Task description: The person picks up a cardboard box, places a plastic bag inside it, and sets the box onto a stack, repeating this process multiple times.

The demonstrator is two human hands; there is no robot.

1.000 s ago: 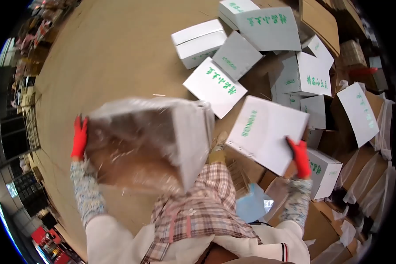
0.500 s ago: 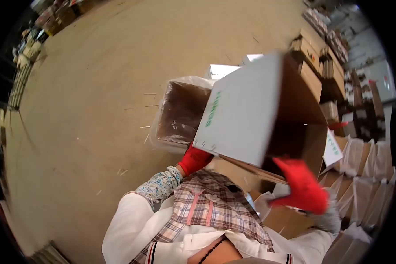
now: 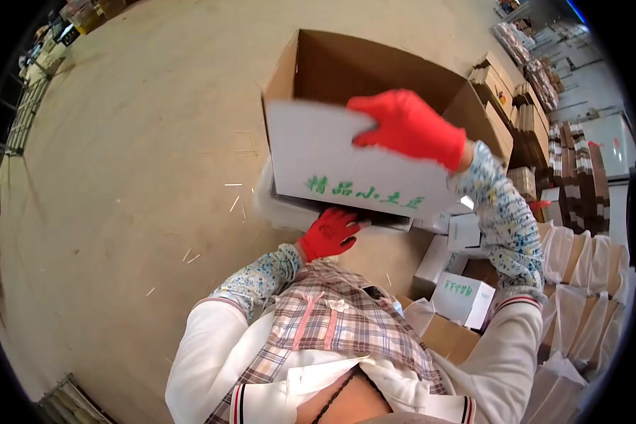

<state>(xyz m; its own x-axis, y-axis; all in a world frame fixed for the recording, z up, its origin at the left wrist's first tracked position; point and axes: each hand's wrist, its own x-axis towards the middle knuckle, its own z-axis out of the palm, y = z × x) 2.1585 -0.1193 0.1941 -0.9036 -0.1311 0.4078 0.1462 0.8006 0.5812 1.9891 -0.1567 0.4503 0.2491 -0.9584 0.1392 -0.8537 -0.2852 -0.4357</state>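
Observation:
A large white cardboard box (image 3: 311, 152) with green lettering is held tilted in front of me, its brown open top facing up and away. My right hand (image 3: 410, 127), in a red glove, grips the top edge of its near wall, thumb outside. Below it stands a plastic-lined box (image 3: 281, 210), mostly covered by the white box. My left hand (image 3: 330, 233), also red-gloved, is at the lined box's near side, just under the white box's lower edge. Its fingers are stretched out; whether they touch the plastic is hard to tell.
Smaller white boxes (image 3: 463, 297) with green lettering stand at my right on the floor. Beyond them are rows of cartons with white liners (image 3: 572, 261). Stacks of flattened cardboard (image 3: 493, 85) stand farther back right. Thin white strips (image 3: 234, 203) lie on the floor.
The white box has turned, so its lettered side faces me and its opening points up and away. My right hand has moved up onto its edge; my left hand has come off its corner.

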